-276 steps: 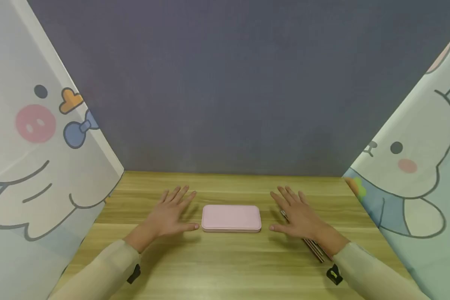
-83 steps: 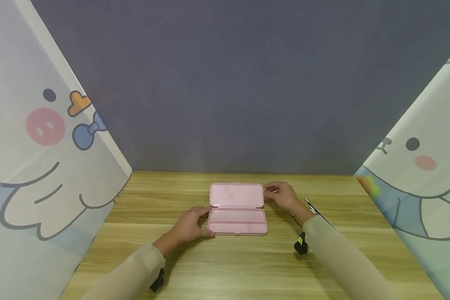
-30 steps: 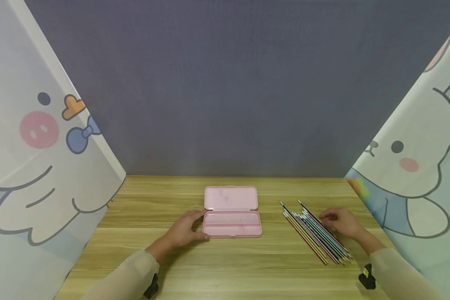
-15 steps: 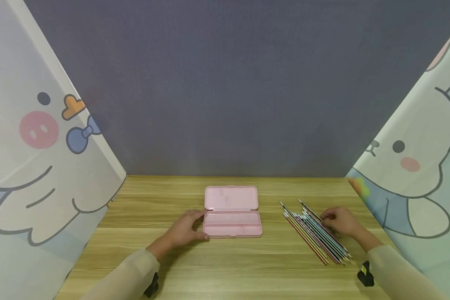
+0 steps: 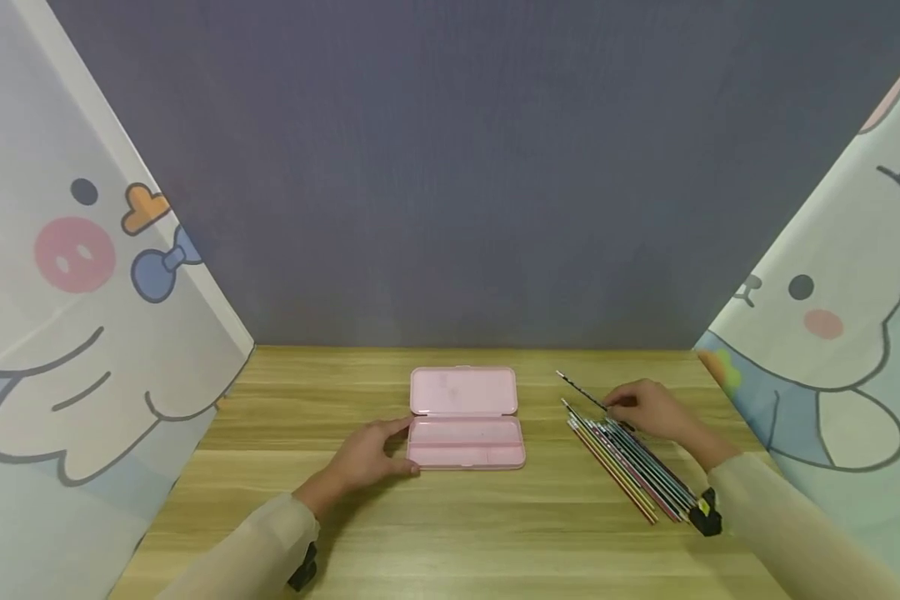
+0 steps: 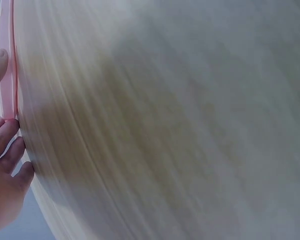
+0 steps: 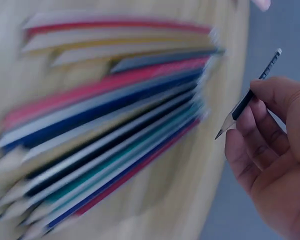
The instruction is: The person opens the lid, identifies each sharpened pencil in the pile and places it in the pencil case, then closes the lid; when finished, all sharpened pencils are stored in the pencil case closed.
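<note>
A pink pencil case (image 5: 461, 392) lies unfolded on the wooden table, lid toward the back, its divided tray bare. My left hand (image 5: 363, 457) holds the case's left end, thumb at the front corner and fingers at the side; the left wrist view shows fingers against the case edge (image 6: 7, 97). Between thumb and fingers my right hand (image 5: 652, 410) pinches a dark patterned pencil (image 5: 579, 387), raised above the others. In the right wrist view this pencil (image 7: 244, 102) has its sharpened tip pointing down-left. Below the right hand lies a pile of pencils (image 5: 618, 467), several colours, eraser ends toward the back.
A dark grey panel (image 5: 450, 183) rises behind the table (image 5: 450, 533). Cartoon-printed cloth walls stand at the left (image 5: 82, 350) and right (image 5: 855, 350). The pencil pile sits right of the case with a strip of table between them.
The case, closed at first, is now unfolded. My right hand went from the lid to the pencils' right side, then lifted one pencil and moved back and left. The left hand stays at the case.
</note>
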{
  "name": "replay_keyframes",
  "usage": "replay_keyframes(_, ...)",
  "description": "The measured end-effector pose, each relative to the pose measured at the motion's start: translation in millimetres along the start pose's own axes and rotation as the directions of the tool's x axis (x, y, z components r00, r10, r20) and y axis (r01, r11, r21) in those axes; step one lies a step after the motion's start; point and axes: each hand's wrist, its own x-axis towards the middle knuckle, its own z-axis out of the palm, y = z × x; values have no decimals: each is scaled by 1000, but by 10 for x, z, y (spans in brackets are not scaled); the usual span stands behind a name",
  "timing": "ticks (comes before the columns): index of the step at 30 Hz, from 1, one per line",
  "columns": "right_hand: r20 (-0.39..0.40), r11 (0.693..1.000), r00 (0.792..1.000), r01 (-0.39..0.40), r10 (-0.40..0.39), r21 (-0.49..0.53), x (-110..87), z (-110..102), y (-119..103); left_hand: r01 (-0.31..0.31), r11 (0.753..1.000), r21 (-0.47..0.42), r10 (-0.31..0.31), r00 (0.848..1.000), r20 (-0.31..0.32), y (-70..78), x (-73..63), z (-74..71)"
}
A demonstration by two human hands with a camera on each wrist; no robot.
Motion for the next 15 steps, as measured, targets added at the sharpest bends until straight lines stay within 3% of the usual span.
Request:
replay_keyframes(9,158,986,980,98,-120,137,546,204,-706,13,1000,-14,-13,1000,16,28,21,-19)
replay_keyframes(15,250,963,935,212,-250,169,811,454,-1058,16,1000,-1,-16,999,31,22,55,-30)
